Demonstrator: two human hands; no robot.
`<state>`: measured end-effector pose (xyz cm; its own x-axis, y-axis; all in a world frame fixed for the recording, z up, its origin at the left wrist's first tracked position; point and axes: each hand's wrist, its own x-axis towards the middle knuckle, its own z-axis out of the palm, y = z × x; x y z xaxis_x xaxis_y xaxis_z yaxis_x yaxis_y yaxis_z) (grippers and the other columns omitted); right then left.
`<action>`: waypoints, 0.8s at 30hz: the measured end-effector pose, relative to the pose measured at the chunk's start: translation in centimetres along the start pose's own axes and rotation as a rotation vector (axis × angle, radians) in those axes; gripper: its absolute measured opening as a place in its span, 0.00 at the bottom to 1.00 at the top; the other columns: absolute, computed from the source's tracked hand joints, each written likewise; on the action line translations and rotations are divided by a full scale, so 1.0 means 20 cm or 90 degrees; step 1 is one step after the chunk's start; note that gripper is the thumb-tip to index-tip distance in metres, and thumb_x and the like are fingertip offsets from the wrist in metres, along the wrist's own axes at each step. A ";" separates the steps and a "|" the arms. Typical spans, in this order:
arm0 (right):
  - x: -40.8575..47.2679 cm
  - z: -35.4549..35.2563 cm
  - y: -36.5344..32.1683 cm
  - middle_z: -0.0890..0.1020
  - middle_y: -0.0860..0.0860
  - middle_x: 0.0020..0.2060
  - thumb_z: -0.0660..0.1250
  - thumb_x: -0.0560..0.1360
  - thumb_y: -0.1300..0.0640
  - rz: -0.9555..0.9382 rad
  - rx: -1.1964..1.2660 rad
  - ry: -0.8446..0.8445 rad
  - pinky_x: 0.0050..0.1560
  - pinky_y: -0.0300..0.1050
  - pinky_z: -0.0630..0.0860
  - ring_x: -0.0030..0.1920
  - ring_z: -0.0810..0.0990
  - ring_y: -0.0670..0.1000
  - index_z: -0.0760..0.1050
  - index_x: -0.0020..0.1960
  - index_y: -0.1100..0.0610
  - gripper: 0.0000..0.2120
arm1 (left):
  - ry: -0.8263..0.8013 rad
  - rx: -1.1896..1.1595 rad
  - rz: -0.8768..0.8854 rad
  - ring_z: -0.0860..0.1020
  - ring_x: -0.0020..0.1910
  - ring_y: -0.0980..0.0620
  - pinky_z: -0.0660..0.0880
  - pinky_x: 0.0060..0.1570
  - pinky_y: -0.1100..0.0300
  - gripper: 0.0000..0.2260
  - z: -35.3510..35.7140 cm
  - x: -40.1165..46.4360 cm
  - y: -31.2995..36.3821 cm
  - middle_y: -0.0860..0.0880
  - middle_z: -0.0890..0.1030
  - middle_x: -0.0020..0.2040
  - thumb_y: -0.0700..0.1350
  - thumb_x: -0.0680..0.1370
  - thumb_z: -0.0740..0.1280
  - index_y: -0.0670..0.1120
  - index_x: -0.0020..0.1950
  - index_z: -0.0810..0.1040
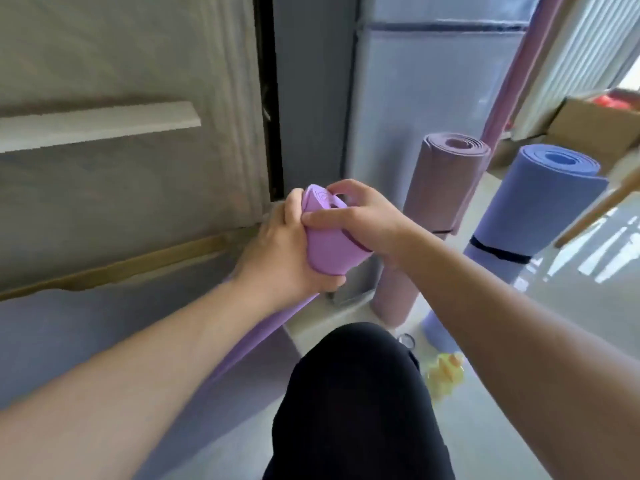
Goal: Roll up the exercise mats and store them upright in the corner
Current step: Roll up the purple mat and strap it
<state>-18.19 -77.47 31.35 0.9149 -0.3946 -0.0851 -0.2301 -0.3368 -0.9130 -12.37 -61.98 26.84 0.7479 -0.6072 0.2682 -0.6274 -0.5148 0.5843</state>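
— What's in the picture?

— A person grips the top end of a rolled purple mat with both hands. The left hand wraps round it from nine o'clock; the right hand clasps it from three o'clock, thumb across the front by a dark strap.

— And where does the mat sit?

— Leaning up from the floor beside a grey cabinet. At two o'clock a mauve mat stands rolled upright; a blue mat leans just right of it.
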 end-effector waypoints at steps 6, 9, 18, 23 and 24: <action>0.00 -0.17 0.72 0.85 0.49 0.54 0.84 0.65 0.44 0.155 0.146 0.099 0.41 0.50 0.86 0.49 0.87 0.52 0.79 0.62 0.48 0.29 | -0.266 0.063 0.037 0.74 0.63 0.49 0.79 0.57 0.48 0.56 0.56 0.14 0.03 0.54 0.68 0.68 0.61 0.57 0.83 0.60 0.78 0.55; -0.05 -0.17 1.06 0.86 0.52 0.54 0.84 0.67 0.47 0.249 0.235 0.134 0.41 0.53 0.87 0.50 0.88 0.54 0.80 0.60 0.48 0.25 | -0.384 0.090 0.081 0.75 0.63 0.47 0.79 0.58 0.47 0.57 0.84 0.16 -0.02 0.52 0.71 0.67 0.63 0.56 0.81 0.60 0.78 0.56; -0.21 -0.11 1.76 0.85 0.54 0.60 0.81 0.70 0.40 0.413 0.435 0.109 0.48 0.59 0.86 0.55 0.88 0.55 0.77 0.68 0.48 0.30 | -0.552 0.193 0.171 0.80 0.56 0.47 0.80 0.51 0.48 0.50 1.44 0.07 -0.11 0.56 0.76 0.61 0.65 0.59 0.79 0.62 0.76 0.59; -0.36 -0.12 2.10 0.85 0.57 0.62 0.66 0.79 0.37 0.483 0.537 0.204 0.49 0.56 0.84 0.54 0.85 0.58 0.83 0.65 0.49 0.21 | -0.603 0.211 0.201 0.79 0.53 0.46 0.79 0.49 0.49 0.49 1.54 0.04 -0.14 0.55 0.76 0.58 0.65 0.60 0.77 0.64 0.76 0.58; -0.40 -0.11 2.19 0.84 0.58 0.63 0.67 0.79 0.46 0.518 0.409 0.248 0.51 0.56 0.84 0.54 0.84 0.58 0.82 0.63 0.51 0.16 | -0.607 0.211 0.206 0.79 0.53 0.47 0.79 0.48 0.50 0.48 1.54 0.04 -0.14 0.56 0.76 0.57 0.65 0.60 0.77 0.64 0.76 0.57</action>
<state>-36.24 -90.87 -7.02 0.3750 -0.5766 -0.7259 -0.3970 0.6077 -0.6878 -16.60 -79.67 1.88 0.1462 -0.8945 -0.4226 -0.9016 -0.2963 0.3153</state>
